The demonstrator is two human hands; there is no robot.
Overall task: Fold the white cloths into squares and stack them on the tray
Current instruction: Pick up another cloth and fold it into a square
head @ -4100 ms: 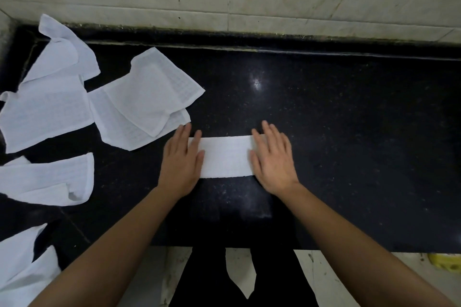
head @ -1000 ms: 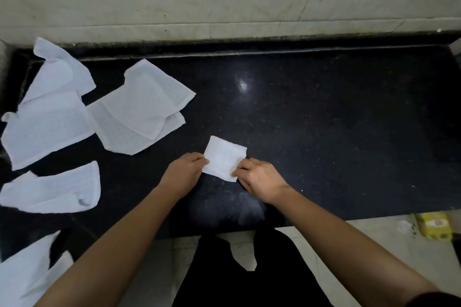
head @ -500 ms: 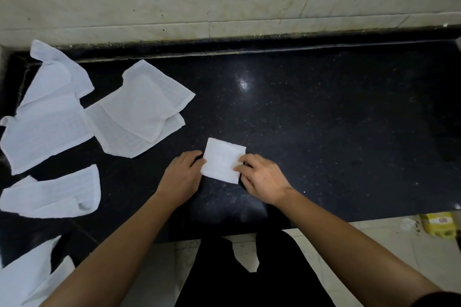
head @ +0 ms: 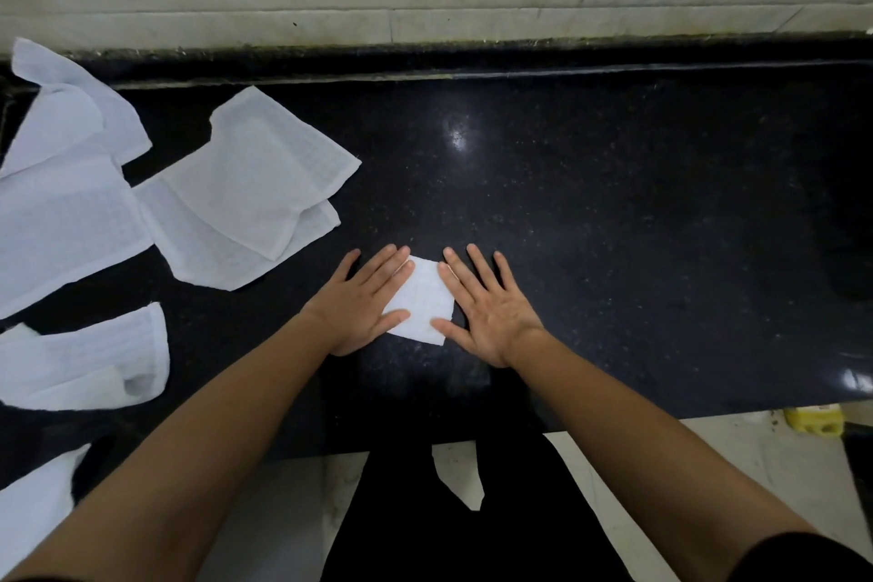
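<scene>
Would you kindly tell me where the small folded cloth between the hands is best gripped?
Pinch the folded cloth at its near edge, coming from the person's side: it lies flat on the counter, the left hand and right hand lie along its sides, and that edge shows bare between the thumbs. Take all layers.

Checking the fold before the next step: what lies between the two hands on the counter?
In the head view, the folded white cloth lies flat between the left hand and right hand, whose straight fingers rest on its side edges.
</scene>
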